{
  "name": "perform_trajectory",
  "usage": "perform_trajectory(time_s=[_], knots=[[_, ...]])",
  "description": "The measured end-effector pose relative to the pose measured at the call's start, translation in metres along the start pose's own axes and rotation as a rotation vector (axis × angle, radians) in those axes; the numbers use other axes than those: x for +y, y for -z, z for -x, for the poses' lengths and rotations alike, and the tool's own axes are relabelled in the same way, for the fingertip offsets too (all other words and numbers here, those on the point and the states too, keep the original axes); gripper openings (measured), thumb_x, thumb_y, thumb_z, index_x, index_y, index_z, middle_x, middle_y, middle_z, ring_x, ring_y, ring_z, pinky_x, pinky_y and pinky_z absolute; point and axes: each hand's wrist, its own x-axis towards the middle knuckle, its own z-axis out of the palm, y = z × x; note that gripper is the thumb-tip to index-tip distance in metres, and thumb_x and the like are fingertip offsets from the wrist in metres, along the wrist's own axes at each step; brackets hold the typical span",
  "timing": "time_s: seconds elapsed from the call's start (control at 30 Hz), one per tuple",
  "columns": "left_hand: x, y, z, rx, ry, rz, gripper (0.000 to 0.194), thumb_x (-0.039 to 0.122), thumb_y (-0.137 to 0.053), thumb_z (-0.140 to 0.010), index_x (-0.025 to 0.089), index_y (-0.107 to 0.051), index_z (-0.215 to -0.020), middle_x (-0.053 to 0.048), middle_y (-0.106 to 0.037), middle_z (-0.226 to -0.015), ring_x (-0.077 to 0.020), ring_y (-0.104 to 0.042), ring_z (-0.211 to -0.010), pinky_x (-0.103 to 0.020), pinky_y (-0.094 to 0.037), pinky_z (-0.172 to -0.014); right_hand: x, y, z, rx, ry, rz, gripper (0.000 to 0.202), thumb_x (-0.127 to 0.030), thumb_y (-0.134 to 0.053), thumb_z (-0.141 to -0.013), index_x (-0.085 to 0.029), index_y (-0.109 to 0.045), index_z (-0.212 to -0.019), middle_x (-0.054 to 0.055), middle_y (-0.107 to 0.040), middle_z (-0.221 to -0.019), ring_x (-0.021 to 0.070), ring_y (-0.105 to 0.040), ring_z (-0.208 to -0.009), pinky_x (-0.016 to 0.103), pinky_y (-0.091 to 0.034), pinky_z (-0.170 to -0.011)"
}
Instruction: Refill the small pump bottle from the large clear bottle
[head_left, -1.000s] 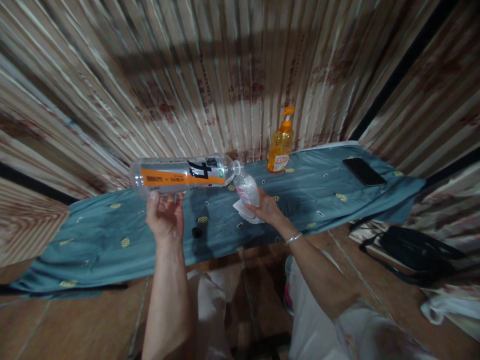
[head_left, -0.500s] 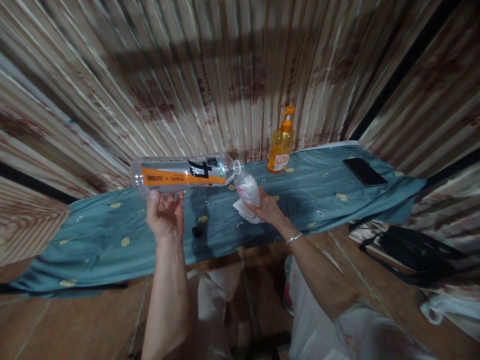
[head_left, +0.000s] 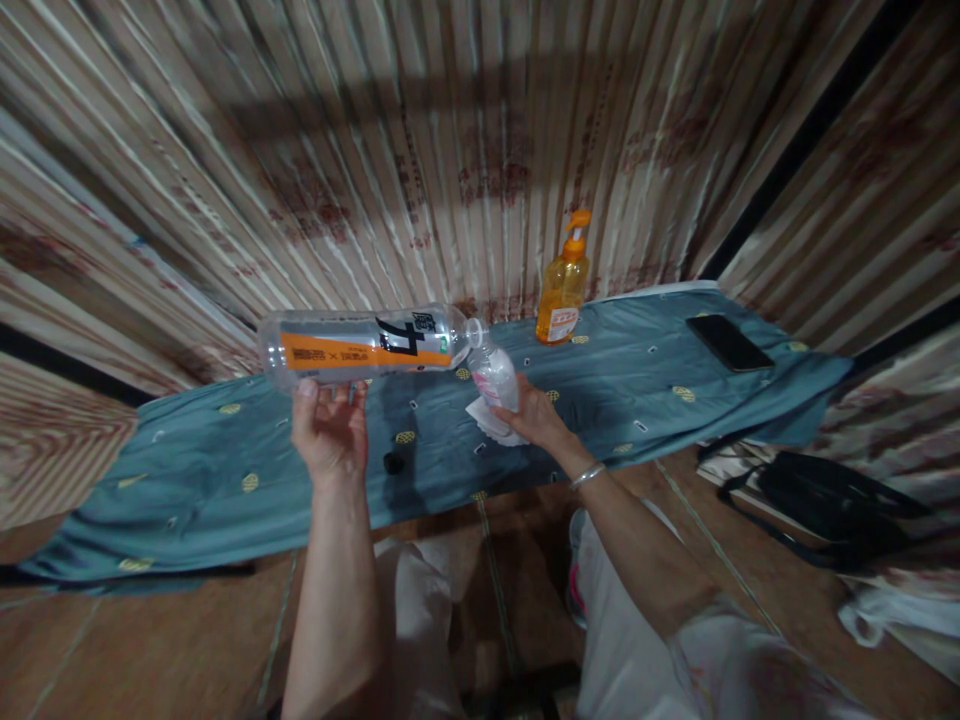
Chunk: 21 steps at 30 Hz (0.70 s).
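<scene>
My left hand grips a large clear plastic bottle with an orange and black label from below. The bottle lies nearly level in the air, its neck pointing right. Its mouth meets the mouth of a small clear bottle with pink print, which tilts up to the left. My right hand is closed around this small bottle near its base. A white paper or cloth piece lies under the small bottle. On the tablecloth near my left hand is a small black cap.
An orange pump bottle stands at the back of the table, which has a teal cloth over it. A black phone lies at the right. A black bag rests below the table's right end.
The large bottle has shifted very slightly left at its base. Both hands keep their hold, and the two mouths stay together.
</scene>
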Motion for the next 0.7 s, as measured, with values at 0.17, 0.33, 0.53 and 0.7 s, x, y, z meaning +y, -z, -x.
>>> perform_trajectory(time_s=[0.17,0.33,0.53,0.7], knots=[[0.0017,-0.0036,0.0014,0.01,0.004,0.015,0.048,0.043,-0.089,-0.049,0.021,-0.059,-0.079,-0.002,-0.063,-0.091,-0.0153,-0.062,-0.086,-0.025,-0.055,-0.072,0.0005,-0.0008,-0.0004,0.01,0.012,-0.014,0.055,-0.029,-0.078,-0.085,-0.011,-0.054,-0.132,0.018,-0.075,-0.116,0.0324,-0.074,-0.107,0.038,-0.056,-0.091],[0.0027,-0.0056,0.0023,0.025,0.003,0.024,0.046,0.042,-0.089,-0.048,0.021,-0.059,-0.077,-0.002,-0.065,-0.092,-0.0155,-0.061,-0.085,-0.025,-0.054,-0.071,0.0023,-0.0014,-0.0014,0.014,0.015,-0.043,0.054,-0.028,-0.079,-0.083,-0.013,-0.056,-0.13,0.017,-0.076,-0.114,0.0333,-0.074,-0.105,0.04,-0.057,-0.09],[0.006,-0.0081,0.0035,0.038,0.017,0.038,0.048,0.042,-0.091,-0.043,0.02,-0.06,-0.073,-0.001,-0.064,-0.089,-0.0142,-0.06,-0.08,-0.024,-0.055,-0.068,0.0043,-0.0024,-0.0018,0.016,0.027,-0.053,0.056,-0.026,-0.079,-0.083,-0.011,-0.056,-0.132,0.018,-0.075,-0.114,0.032,-0.073,-0.106,0.039,-0.057,-0.092],[0.0063,-0.0099,0.004,0.031,0.013,0.044,0.05,0.042,-0.092,-0.042,0.02,-0.062,-0.075,-0.001,-0.063,-0.089,-0.0145,-0.061,-0.081,-0.023,-0.055,-0.067,0.0052,-0.0045,-0.0017,0.007,0.018,-0.036,0.058,-0.027,-0.077,-0.085,-0.011,-0.053,-0.135,0.018,-0.075,-0.119,0.032,-0.073,-0.111,0.041,-0.056,-0.096]])
